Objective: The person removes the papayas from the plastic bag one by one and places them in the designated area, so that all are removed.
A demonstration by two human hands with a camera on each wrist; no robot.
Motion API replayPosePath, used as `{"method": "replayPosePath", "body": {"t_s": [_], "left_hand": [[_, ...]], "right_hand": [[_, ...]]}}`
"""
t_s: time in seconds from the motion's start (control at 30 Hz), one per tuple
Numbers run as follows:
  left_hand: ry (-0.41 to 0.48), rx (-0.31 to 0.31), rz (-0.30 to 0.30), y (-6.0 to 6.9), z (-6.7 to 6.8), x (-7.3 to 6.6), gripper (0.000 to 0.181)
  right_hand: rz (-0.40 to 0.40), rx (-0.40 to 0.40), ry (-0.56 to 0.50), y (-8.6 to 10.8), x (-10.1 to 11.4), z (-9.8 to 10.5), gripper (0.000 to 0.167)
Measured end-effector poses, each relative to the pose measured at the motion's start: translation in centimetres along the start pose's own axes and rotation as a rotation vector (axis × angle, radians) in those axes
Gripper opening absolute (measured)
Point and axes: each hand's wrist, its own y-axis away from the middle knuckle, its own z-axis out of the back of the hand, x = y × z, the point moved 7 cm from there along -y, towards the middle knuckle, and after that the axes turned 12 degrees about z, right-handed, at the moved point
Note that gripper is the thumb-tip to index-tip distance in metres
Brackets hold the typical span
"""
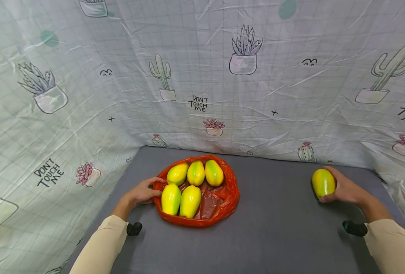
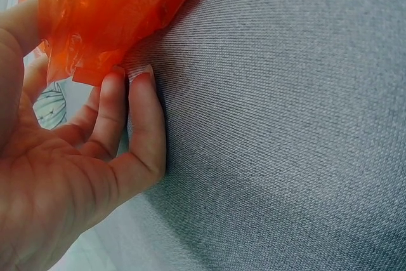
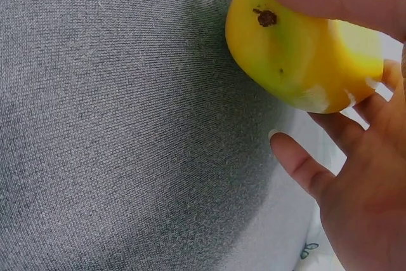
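Observation:
A red plastic bag (image 1: 234,198), its mouth spread wide, lies on the grey table with several yellow-green mangoes in it. Three of these lie along the back, among them one mango (image 1: 214,173) at the right; two more lie in front, including a mango (image 1: 170,199) by the left rim. My left hand (image 1: 146,191) pinches the bag's left edge; in the left wrist view the thumb is partly behind the red plastic (image 2: 120,11). Far to the right, my right hand (image 1: 346,188) grips a single mango (image 1: 323,183), whose brown stem scar shows in the right wrist view.
The grey cloth-covered table (image 1: 267,228) runs between the bag and the right hand. A pale curtain (image 1: 202,76) printed with potted plants hangs along the back and the sides. Small black devices, such as the wrist camera (image 1: 354,228), sit at both wrists.

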Motion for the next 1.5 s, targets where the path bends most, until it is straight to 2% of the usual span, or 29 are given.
{"method": "replayPosePath", "body": {"t_s": [0.7, 0.9, 1.1, 1.3, 1.5], "left_hand": [[0.029, 0.007, -0.01, 0.0, 0.0, 0.1, 0.054], [0.018, 0.007, -0.018, 0.0, 0.0, 0.0, 0.054], [0.013, 0.003, -0.016, 0.0, -0.1, 0.1, 0.054], [0.009, -0.005, 0.001, 0.1, 0.0, 0.0, 0.053], [0.007, -0.005, 0.016, 0.3, 0.0, 0.0, 0.052]], "right_hand": [[0.023, -0.015, -0.058, 0.8, 0.4, -0.3, 0.129], [0.037, -0.035, -0.085, 1.0, 0.7, -0.2, 0.127], [0.025, -0.048, -0.068, 1.1, 1.1, 0.4, 0.125], [0.021, -0.045, -0.03, 0.9, 2.3, 1.3, 0.125], [0.056, -0.057, -0.031, 0.4, 4.3, 1.9, 0.124]]}}
